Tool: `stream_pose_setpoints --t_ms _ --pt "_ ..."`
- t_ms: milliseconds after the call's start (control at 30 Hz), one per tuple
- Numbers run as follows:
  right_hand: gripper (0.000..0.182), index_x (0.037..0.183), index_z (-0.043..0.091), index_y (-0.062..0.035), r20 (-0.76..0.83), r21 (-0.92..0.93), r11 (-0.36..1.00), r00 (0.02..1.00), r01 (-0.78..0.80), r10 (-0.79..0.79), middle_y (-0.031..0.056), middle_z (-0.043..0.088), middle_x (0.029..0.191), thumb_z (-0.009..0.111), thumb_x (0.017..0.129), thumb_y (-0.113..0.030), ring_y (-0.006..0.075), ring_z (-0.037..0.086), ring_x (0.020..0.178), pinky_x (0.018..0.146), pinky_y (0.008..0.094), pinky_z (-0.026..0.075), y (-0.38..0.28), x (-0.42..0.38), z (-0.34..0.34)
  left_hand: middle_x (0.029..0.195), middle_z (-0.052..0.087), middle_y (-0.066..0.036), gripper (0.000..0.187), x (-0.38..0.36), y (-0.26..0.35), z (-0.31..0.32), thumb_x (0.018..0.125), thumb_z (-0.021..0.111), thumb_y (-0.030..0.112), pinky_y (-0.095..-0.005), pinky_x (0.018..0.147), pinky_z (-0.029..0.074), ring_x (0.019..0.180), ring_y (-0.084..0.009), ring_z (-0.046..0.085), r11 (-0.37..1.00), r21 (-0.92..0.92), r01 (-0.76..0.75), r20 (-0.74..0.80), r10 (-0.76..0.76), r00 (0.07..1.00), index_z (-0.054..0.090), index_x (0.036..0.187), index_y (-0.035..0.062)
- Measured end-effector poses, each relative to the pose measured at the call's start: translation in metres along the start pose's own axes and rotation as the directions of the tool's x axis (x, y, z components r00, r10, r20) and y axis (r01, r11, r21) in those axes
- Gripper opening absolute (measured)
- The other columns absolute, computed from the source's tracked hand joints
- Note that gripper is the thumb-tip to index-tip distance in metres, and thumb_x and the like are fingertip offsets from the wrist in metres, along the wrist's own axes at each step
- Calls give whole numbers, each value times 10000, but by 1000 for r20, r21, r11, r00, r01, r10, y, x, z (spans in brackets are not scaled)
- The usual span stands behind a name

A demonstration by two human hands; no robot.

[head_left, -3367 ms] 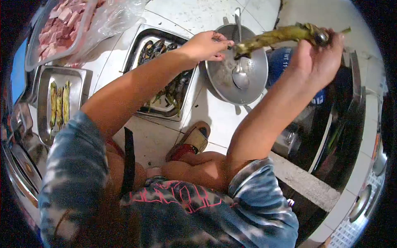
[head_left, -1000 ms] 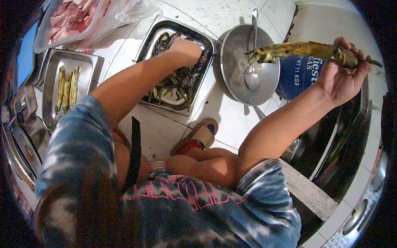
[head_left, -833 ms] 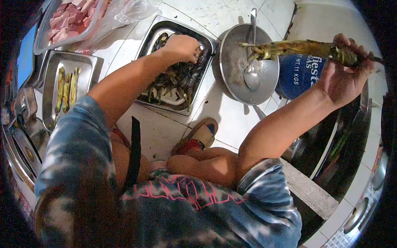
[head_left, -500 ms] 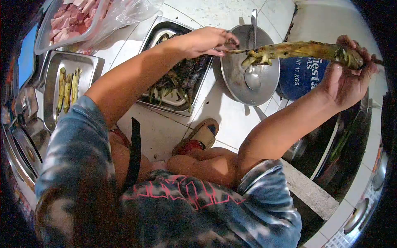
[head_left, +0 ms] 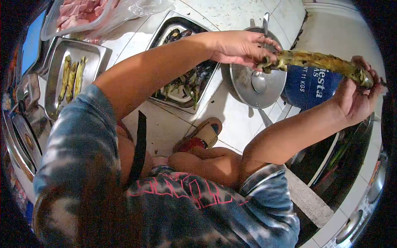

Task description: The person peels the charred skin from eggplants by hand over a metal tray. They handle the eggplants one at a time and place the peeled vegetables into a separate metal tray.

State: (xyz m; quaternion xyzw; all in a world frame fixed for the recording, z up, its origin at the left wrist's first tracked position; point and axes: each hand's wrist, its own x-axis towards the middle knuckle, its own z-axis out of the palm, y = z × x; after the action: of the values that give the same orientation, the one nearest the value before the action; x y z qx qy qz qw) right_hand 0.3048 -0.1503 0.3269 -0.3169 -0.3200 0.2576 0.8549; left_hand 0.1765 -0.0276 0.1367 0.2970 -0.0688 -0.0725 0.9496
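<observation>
Yellow-green flesh with dark patches marks the eggplant [head_left: 316, 58], held roughly level above the floor. Reference point for all positions: the grey metal pot [head_left: 244, 89]. The eggplant's left end appears over the pot's right side; its length extends rightward from there, across the view of the blue gas cylinder [head_left: 312, 89]. Right hand [head_left: 356, 95]: to the right of the pot, fingers curled around the eggplant's stem end, gripping it. Left hand [head_left: 237, 47]: over the far part of the pot, fingers bent, tips touching the eggplant's opposite end; whether they pinch it is not determinable. A metal spoon [head_left: 259, 82] rests inside the pot. Just left of the pot, the large metal tray [head_left: 178, 96] contains dark-skinned eggplants [head_left: 200, 74], partly hidden by the left forearm. Well left of the pot, the small metal tray [head_left: 89, 51] contains three peeled eggplants [head_left: 73, 78].
</observation>
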Motion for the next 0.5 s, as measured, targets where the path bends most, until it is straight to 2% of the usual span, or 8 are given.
stream_pose_setpoints --t_ms 100,200,300,400,500 --pt "135 732 495 17 -66 -30 999 997 32 -34 112 484 698 516 731 -116 242 444 693 688 400 350 1 -2 1 1006 491 -38 403 -2 2 12 773 519 100 -270 790 416 912 -113 494 990 136 -31 -97 44 994 368 1146 93" --pt "105 707 489 13 -101 -75 994 991 82 -89 105 482 668 504 727 -89 241 444 688 686 399 345 -2 1 -4 994 503 -39 340 2 -2 9 773 515 99 -259 785 416 906 -114 497 994 60 -86 -148 94 984 413 1097 71" --pt "98 701 484 11 -88 -44 997 994 62 -66 104 480 657 492 730 -82 241 445 687 675 398 345 -6 4 -7 956 523 -33 266 4 -6 3 766 525 94 -256 775 425 881 -119 513 994 -10 -107 -177 103 979 455 1020 57" --pt "99 706 481 11 -30 -10 1000 999 -29 28 108 479 664 485 734 -84 246 449 693 689 411 353 -4 4 -5 923 536 -29 216 6 -8 -1 761 533 89 -256 767 431 854 -122 525 996 -47 -79 -168 70 983 471 966 58" --pt "108 714 483 12 -71 -147 986 994 75 -86 113 479 672 485 737 -93 252 456 710 728 436 351 4 1 2 897 544 -29 176 6 -10 -1 758 537 87 -255 761 434 838 -122 530 997 -49 -61 -168 52 985 480 922 59"
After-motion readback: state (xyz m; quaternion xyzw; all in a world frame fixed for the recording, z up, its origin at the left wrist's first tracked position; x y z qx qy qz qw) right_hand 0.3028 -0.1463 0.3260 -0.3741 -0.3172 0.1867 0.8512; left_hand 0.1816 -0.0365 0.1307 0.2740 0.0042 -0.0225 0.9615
